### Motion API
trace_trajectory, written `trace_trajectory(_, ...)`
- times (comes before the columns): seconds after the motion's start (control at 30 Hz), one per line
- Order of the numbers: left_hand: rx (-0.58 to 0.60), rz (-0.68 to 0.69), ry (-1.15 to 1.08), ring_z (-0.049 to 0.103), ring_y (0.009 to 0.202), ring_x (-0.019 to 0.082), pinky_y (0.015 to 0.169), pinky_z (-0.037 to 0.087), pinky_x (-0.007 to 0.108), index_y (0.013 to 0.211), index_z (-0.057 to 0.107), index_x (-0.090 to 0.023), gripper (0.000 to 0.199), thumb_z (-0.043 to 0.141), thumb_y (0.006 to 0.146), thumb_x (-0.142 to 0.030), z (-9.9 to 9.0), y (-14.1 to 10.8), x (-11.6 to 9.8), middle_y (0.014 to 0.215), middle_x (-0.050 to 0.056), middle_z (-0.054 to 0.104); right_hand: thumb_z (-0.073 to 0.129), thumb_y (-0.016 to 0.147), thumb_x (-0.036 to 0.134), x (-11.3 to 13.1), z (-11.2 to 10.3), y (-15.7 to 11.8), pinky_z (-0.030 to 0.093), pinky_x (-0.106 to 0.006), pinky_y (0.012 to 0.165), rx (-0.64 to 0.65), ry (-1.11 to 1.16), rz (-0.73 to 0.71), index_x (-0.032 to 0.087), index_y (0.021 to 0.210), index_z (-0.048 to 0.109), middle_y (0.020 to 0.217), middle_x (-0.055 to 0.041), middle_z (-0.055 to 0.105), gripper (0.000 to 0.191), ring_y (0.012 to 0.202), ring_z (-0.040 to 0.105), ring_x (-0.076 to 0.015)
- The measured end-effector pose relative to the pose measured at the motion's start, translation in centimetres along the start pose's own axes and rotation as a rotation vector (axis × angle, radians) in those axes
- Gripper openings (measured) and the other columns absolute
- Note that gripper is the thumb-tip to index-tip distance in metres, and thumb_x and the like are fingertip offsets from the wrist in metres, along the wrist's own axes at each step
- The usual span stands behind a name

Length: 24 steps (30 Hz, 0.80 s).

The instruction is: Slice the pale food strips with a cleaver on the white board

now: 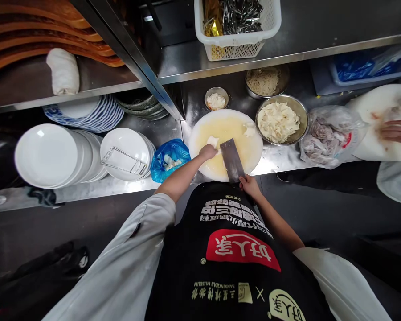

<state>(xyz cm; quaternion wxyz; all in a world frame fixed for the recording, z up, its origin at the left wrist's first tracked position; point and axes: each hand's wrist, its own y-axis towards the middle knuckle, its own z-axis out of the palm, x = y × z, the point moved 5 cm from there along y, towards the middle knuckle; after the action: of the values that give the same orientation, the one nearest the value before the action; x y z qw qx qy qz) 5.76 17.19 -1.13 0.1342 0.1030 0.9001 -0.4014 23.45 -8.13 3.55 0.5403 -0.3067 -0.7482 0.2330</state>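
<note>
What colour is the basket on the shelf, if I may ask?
The basket is white, seen best in the head view.

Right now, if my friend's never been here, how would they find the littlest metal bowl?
Find the big round cutting board with the cleaver over it. Just past its far edge sits a little metal bowl of white bits. It's smaller and further left than both other metal bowls: the one piled with pale, flat pieces and the one holding thin strands.
</note>
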Motion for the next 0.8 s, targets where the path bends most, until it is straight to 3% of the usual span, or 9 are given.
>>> trace_trajectory(0.17, 0.017, 0.062, 0.125, 0.069, 0.104, 0.027, 0.085, 0.052, 0.029, 0.113, 0.069, -0.012, 0.042, 0.055, 0.091, -0.045, 0.5, -0.2, 0.1, 0.115, 0.017, 0.072, 0.056, 0.087, 0.053, -0.4, -0.6, -0.3, 0.040, -0.025, 0.046, -0.091, 0.093, 0.070, 0.023, 0.081, 0.051, 0.055, 0.0027, 0.056, 0.031, 0.045, 0.049, -0.0138)
trace_trajectory(0.5, -0.017, 0.085, 0.103, 0.068, 0.104, 0.026, 0.085, 0.051, 0.028, 0.107, 0.071, -0.016, 0.036, 0.056, 0.090, -0.043, 0.4, -1.1, -0.3, 0.110, 0.014, 0.073, 0.047, 0.093, 0.042, 0.2, -3.3, 0.6, 0.042, -0.025, 0.058, -0.243, -0.287, 0.011, 0.021, 0.079, 0.058, 0.063, -0.0036, 0.065, 0.027, 0.058, 0.061, -0.0177)
trace_trajectory(0.67, 0.025, 0.114, 0.083, 0.068, 0.102, 0.025, 0.084, 0.050, 0.027, 0.108, 0.071, -0.019, 0.034, 0.064, 0.083, -0.041, -0.2, -2.1, -0.9, 0.111, 0.011, 0.072, 0.044, 0.094, 0.044, -0.4, -4.6, 0.9, 0.041, -0.026, 0.054, -0.248, -0.269, 0.015, 0.021, 0.082, 0.056, 0.063, -0.0024, 0.064, 0.028, 0.050, 0.058, -0.0164)
trace_trajectory(0.73, -0.020, 0.149, 0.108, 0.067, 0.105, 0.025, 0.088, 0.050, 0.029, 0.114, 0.068, -0.020, 0.036, 0.065, 0.083, -0.039, -0.6, -2.5, -1.6, 0.116, 0.011, 0.070, 0.045, 0.093, 0.044, -0.5, -4.9, 1.0, 0.040, -0.025, 0.052, -0.228, -0.241, 0.017, 0.021, 0.081, 0.055, 0.061, -0.0012, 0.063, 0.028, 0.047, 0.056, -0.0156)
trace_trajectory(0.8, -0.141, 0.224, 0.156, 0.063, 0.113, 0.027, 0.095, 0.048, 0.032, 0.120, 0.066, -0.019, 0.039, 0.063, 0.085, -0.037, -1.1, -3.1, -3.0, 0.123, 0.012, 0.067, 0.044, 0.094, 0.044, -0.4, -5.0, 0.9, 0.039, -0.025, 0.051, -0.218, -0.230, 0.005, 0.022, 0.080, 0.054, 0.061, -0.0011, 0.063, 0.028, 0.047, 0.056, -0.0152)
